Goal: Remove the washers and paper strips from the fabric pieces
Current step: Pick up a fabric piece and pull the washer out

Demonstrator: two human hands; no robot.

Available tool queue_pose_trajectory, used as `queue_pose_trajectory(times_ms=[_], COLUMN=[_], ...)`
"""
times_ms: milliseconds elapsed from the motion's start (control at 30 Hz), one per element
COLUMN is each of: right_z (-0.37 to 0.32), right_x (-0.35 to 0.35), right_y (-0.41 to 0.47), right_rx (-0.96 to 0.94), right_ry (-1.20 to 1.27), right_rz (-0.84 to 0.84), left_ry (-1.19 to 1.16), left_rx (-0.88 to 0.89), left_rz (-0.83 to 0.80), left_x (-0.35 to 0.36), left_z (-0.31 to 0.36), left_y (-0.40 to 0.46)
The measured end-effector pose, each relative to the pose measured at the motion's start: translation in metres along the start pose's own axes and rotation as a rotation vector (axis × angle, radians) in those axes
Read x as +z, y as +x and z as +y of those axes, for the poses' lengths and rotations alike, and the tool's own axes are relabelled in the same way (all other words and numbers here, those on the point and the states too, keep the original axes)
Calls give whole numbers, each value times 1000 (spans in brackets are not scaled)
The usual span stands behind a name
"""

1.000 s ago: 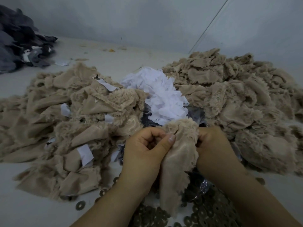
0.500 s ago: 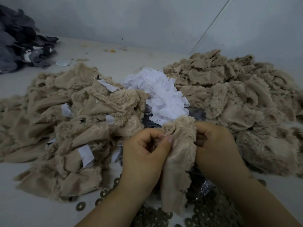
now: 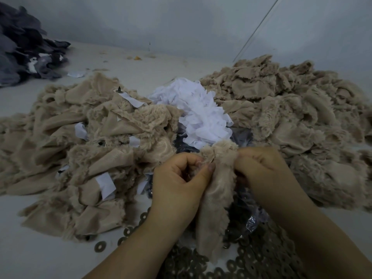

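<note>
Right hand shifted closer; both it and left hand pinch beige fabric piece hanging between them. No readable writing.

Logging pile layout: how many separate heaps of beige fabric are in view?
2: one beige heap left of the white paper strips, one beige heap right. A dark pile lies far left; more may sit off-frame.

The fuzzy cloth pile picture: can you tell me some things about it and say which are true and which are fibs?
1. Both hands, left hand and right hand, hold one beige fabric piece. True.
2. The white paper strips sit in a heap between two beige piles. True.
3. The washers are stacked on the far dark fabric pile. False: they lie near the person, below the hands.
4. The held piece is blue. False: beige.
</note>
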State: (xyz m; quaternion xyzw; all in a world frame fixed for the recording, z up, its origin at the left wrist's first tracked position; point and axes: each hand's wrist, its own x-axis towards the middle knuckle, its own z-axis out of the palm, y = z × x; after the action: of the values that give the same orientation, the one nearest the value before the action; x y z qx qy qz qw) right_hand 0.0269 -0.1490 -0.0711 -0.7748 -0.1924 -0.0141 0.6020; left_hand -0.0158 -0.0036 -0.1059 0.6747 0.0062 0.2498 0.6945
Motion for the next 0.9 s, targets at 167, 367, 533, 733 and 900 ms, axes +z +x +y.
queue_pose_trajectory(times_ms=[167, 367, 533, 733, 900], right_z=[-9, 5, 11, 11, 9], right_x=[6, 6, 8, 9, 8], right_y=[-7, -3, -3, -3, -4], right_rx=[-18, 84, 83, 130, 103], right_ry=[-59, 86, 113, 323, 182], right_rz=[-15, 69, 65, -14, 20], left_ry=[-8, -134, -88, -119, -131], left_rx=[-1, -72, -46, -42, -44], left_rz=[-24, -46, 18, 40, 53], left_x=[-2, -5, -4, -3, -2], left_z=[-1, -1, 0, 4, 4], left_y=[0, 1, -1, -4, -5])
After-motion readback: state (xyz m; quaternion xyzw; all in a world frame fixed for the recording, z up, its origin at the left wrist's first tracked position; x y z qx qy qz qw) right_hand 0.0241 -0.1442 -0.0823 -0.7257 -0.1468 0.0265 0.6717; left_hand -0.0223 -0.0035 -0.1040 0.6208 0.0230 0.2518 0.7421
